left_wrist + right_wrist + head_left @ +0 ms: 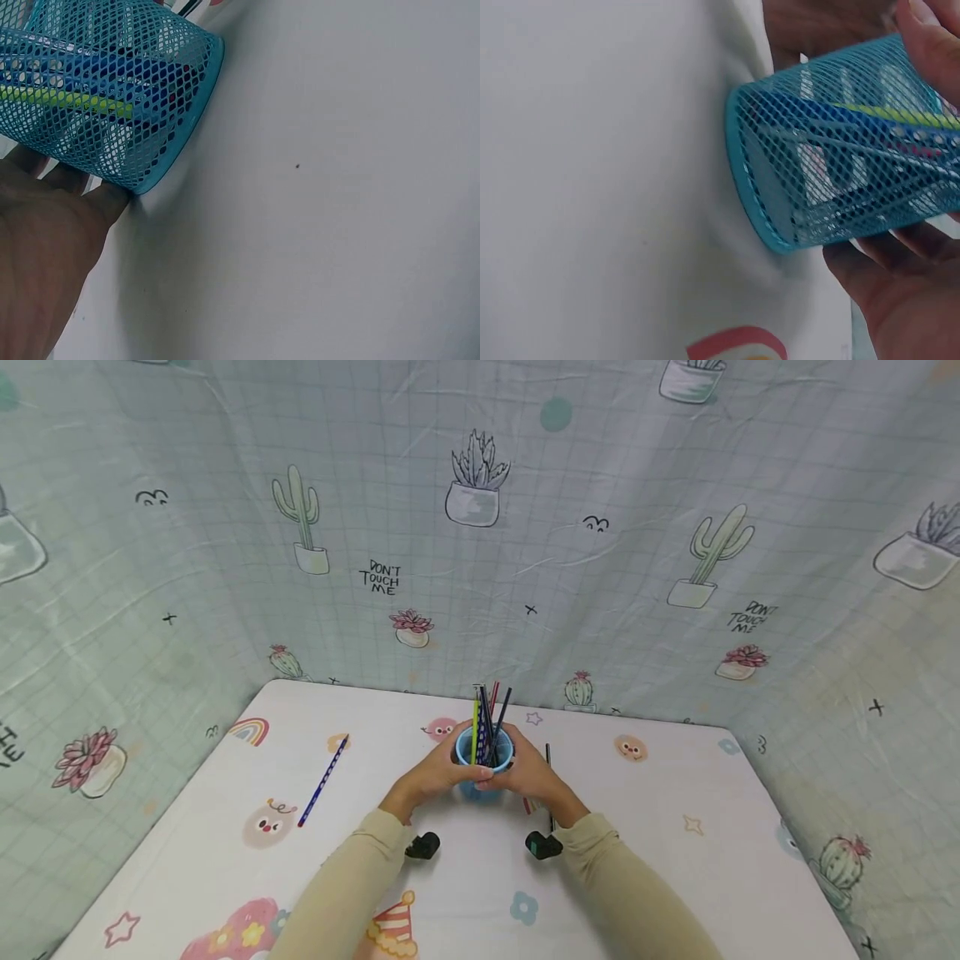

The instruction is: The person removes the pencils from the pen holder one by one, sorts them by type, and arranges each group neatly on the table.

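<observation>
A light-blue mesh pencil cup [480, 792] stands upright between both hands near the middle of the table. My left hand [437, 772] grips its left side and my right hand [536, 775] its right, the thumbs meeting at the front. Several pencils [482, 727] stick up from the cup, among them a yellow-green one and dark ones. Through the mesh in the left wrist view, a yellow-green pencil [67, 100] shows beside blue ones. The right wrist view shows the cup's base rim [739, 165] near the white cloth; whether it touches is hard to tell.
A blue patterned pencil [324, 781] lies on the table to the left. Right of the cup lies a dark pencil [548, 753], partly hidden by my right hand. The white printed tablecloth [645, 860] ends at a patterned curtain [525, 568] behind.
</observation>
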### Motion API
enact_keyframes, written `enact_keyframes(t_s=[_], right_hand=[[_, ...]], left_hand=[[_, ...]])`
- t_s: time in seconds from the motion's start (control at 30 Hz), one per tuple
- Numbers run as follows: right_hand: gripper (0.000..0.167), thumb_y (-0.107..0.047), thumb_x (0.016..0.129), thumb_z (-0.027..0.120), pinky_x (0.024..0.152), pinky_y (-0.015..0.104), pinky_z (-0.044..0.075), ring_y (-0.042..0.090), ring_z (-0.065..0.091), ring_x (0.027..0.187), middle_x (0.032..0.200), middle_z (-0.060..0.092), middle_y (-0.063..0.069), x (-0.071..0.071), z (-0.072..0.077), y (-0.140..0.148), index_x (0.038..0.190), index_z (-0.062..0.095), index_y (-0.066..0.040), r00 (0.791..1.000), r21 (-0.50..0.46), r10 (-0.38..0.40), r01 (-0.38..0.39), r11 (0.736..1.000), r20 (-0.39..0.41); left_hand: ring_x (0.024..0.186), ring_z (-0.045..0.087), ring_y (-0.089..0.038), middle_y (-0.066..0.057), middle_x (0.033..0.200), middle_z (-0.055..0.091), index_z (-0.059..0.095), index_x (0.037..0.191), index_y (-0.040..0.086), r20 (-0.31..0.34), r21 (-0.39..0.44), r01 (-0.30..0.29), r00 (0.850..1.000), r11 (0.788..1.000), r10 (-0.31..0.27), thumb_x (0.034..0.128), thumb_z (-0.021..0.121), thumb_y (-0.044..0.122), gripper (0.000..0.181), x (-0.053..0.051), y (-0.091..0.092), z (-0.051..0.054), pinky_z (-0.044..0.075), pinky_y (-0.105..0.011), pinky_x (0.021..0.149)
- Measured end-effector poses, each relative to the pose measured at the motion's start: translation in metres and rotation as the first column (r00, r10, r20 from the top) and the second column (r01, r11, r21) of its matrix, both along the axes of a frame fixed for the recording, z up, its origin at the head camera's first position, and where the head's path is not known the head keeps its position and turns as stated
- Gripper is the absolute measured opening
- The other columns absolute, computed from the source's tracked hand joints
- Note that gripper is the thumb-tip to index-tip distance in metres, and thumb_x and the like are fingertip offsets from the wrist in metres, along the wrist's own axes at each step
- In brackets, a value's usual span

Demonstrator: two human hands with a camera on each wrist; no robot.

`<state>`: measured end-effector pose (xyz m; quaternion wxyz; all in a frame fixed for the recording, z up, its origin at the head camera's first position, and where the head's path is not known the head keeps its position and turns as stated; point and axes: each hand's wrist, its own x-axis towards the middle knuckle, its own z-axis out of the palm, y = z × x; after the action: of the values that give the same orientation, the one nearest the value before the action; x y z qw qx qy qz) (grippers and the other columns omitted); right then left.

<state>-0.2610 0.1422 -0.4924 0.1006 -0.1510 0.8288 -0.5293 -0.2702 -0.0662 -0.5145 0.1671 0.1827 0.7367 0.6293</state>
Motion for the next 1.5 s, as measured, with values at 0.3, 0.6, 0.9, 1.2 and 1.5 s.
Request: enact_keyframes(t_s=[0.3, 0.6, 0.9, 1.2, 1.5], right_hand=[[0.091, -0.022, 0.071, 0.098, 0.113, 0.056, 0.049, 0.031, 0.059, 0.131, 0.142, 0.062, 0.009, 0.001, -0.006, -0.006, 0.146, 0.048, -0.014, 0.996, 0.011, -0.042, 0.043, 0.999, -0.073], [0.082, -0.025, 0.069, 0.099, 0.106, 0.05, 0.054, 0.025, 0.063, 0.119, 0.131, 0.067, 0.005, -0.007, -0.008, -0.004, 0.136, 0.054, -0.014, 0.992, 0.069, -0.027, 0.035, 0.997, -0.12], [0.08, -0.028, 0.069, 0.099, 0.106, 0.05, 0.054, 0.025, 0.064, 0.119, 0.129, 0.067, 0.006, -0.008, -0.008, -0.001, 0.134, 0.054, -0.013, 0.99, 0.094, -0.014, 0.027, 0.995, -0.14], [0.087, -0.03, 0.067, 0.1, 0.11, 0.052, 0.052, 0.028, 0.064, 0.126, 0.134, 0.066, 0.008, -0.007, -0.009, 0.0, 0.136, 0.051, -0.013, 0.994, 0.111, -0.028, 0.039, 0.993, -0.101], [0.086, -0.028, 0.066, 0.101, 0.113, 0.054, 0.05, 0.028, 0.064, 0.126, 0.132, 0.067, 0.006, -0.006, -0.007, -0.002, 0.136, 0.052, -0.016, 0.996, 0.096, -0.07, 0.075, 0.993, -0.056]], left_hand=[[0.138, 0.045, -0.03, -0.011, 0.158, 0.042, 0.02, 0.165, 0.031, 0.027, -0.033, 0.018, 0.999, 0.999, -0.017, 0.0917, 0.08, 0.027, 0.095, 0.003, -0.004, 0.008, 0.034, -0.054, 0.121], [0.139, 0.046, -0.03, -0.011, 0.157, 0.044, 0.021, 0.165, 0.028, 0.014, -0.092, 0.024, 1.0, 0.995, -0.023, 0.0905, 0.082, 0.032, 0.097, 0.003, -0.008, 0.016, 0.035, -0.056, 0.122], [0.137, 0.048, -0.029, -0.01, 0.153, 0.05, 0.031, 0.162, 0.026, 0.007, -0.157, 0.037, 0.999, 0.987, -0.037, 0.0852, 0.087, 0.034, 0.095, -0.002, -0.01, 0.023, 0.041, -0.056, 0.119], [0.145, 0.05, -0.038, -0.01, 0.158, 0.052, 0.049, 0.156, 0.015, -0.019, -0.209, -0.052, 0.999, 0.977, 0.049, 0.0918, 0.08, 0.035, 0.074, -0.012, -0.012, 0.041, 0.041, -0.059, 0.12], [0.119, 0.07, -0.029, -0.015, 0.126, 0.075, 0.074, 0.126, 0.003, -0.104, -0.137, -0.31, 0.949, 0.941, 0.297, 0.0972, 0.075, 0.02, 0.034, -0.021, 0.0, 0.052, 0.057, -0.045, 0.104]])
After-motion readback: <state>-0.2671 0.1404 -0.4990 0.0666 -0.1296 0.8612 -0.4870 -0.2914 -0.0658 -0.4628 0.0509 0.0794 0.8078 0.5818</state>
